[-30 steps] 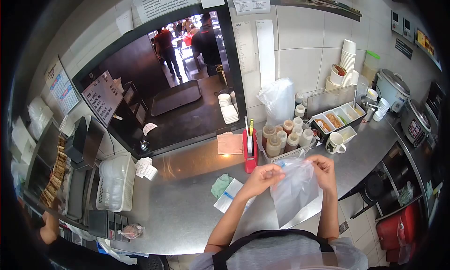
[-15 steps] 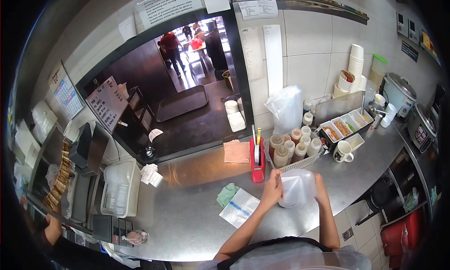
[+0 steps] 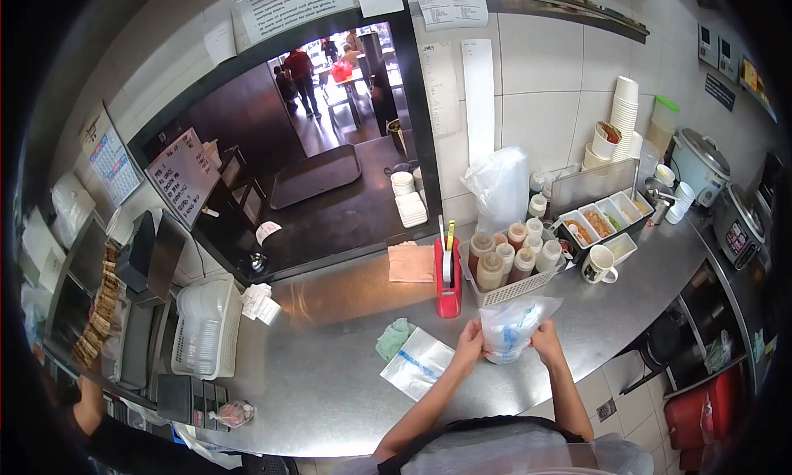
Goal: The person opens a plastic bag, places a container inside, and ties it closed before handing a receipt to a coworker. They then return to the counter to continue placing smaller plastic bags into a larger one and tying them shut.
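A translucent plastic bag [image 3: 513, 328] with blue print stands upright over the steel counter, between my two hands. My left hand [image 3: 472, 343] pinches its left side, and my right hand [image 3: 544, 341] pinches its right side. What is inside the bag is hard to make out. To the left lie a flat white packet [image 3: 419, 364] with a blue stripe and a green cloth [image 3: 396, 340]. Just beyond my hands are a red tape dispenser [image 3: 448, 289] and a basket [image 3: 521, 289] of squeeze bottles.
A mug [image 3: 599, 265] and a topping tray [image 3: 602, 223] stand at the right. A white basket of lids [image 3: 205, 326] and a dark drawer box [image 3: 186, 402] are at the left. Another person's arm [image 3: 89, 405] shows at the lower left.
The bag between my hands has turned so its blue print shows, and it hangs lower and more upright. My hands have moved slightly down and left. The view has shifted a little.
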Demonstrator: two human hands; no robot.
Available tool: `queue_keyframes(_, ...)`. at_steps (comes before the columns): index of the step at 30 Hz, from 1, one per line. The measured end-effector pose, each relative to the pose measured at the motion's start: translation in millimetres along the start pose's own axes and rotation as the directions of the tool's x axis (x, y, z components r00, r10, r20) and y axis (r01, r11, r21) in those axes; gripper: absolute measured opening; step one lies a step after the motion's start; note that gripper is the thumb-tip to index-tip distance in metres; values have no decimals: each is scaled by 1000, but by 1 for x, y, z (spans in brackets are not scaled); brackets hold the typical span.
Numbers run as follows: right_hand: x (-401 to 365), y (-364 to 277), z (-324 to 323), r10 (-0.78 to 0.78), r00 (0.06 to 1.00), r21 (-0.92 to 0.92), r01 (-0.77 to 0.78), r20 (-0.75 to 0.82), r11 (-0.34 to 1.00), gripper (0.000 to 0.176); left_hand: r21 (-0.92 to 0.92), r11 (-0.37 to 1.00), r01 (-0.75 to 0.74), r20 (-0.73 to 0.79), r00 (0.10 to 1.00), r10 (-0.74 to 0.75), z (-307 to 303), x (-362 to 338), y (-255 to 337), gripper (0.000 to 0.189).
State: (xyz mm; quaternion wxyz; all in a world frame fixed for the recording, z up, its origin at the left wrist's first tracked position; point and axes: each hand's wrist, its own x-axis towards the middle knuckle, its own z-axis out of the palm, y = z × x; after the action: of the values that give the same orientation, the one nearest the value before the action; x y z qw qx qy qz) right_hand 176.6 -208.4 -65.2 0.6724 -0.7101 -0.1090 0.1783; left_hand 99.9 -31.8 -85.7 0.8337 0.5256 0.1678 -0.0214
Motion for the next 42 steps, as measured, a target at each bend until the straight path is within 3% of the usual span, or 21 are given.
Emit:
queue_keyframes(3,-24,-14,-2,42,986,490,-117,160,864,32,-362,931,46,188,982,25,-13,-22,0,28)
queue_keyframes(4,-33,-15,-2,30,979,539,-137,203,831,36,-480,874,74,254,966,57,-15,-33,0,30)
queue_keyframes(6,-50,-14,-3,6,959,624,-189,284,758,45,-494,869,34,230,969,93,-17,-51,-6,34)
queue_keyframes(9,-65,-20,5,-4,962,535,-149,275,831,50,-483,876,10,219,970,110,-24,-61,-20,39)
queue_keyframes(13,-67,-22,8,59,982,377,-123,177,918,45,-386,922,42,157,987,21,-18,-73,-9,44)
queue_keyframes(16,-66,-17,10,8,989,256,-46,146,966,44,-304,953,-1,79,997,26,-7,-80,2,41)
queue_keyframes(19,-65,-14,15,-18,993,193,-4,113,981,49,-252,966,-54,33,997,64,-2,-84,3,50)
queue_keyframes(22,-59,-6,19,65,992,172,-83,107,982,55,-113,989,-95,-27,995,93,-2,-80,-5,54)
queue_keyframes(25,-53,12,16,55,990,101,-69,133,993,58,36,984,-177,-26,984,178,-11,-59,-30,52)
queue_keyframes(31,-71,9,20,-32,995,83,24,91,996,46,251,960,-125,-73,986,147,-18,-73,-17,38)
queue_keyframes(32,-77,3,23,-45,997,85,39,68,996,38,268,956,-119,-86,985,147,-20,-77,-16,38)
queue_keyframes(34,-86,6,24,-14,997,40,11,79,999,34,302,948,-98,-112,984,137,-25,-88,-24,39)
queue_keyframes(39,-110,-5,27,-25,991,25,22,130,999,28,463,867,-187,-95,962,258,-35,-113,-23,37)
queue_keyframes(42,-115,-12,28,-37,979,-96,57,199,994,25,493,839,-232,-53,954,295,-57,-119,-52,35)
